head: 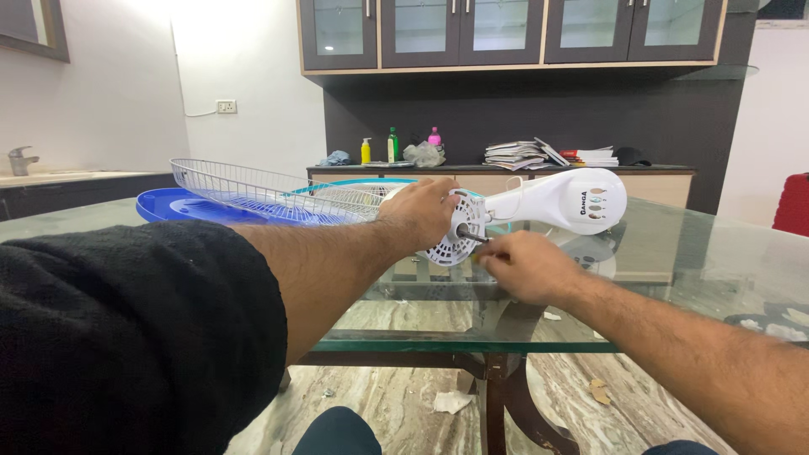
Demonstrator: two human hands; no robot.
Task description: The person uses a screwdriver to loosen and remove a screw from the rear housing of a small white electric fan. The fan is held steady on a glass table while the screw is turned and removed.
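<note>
Glass tabletop on a dark wooden base fills the view, with dark cabinets behind. On it lies a white plastic fan motor housing — its round vented face turned toward the person. 1 left hand grips that face's edge, fingers curled over it; the right hand pinches at the metal shaft. Behind — a white wire fan guard over blue plastic fan blades.
</note>
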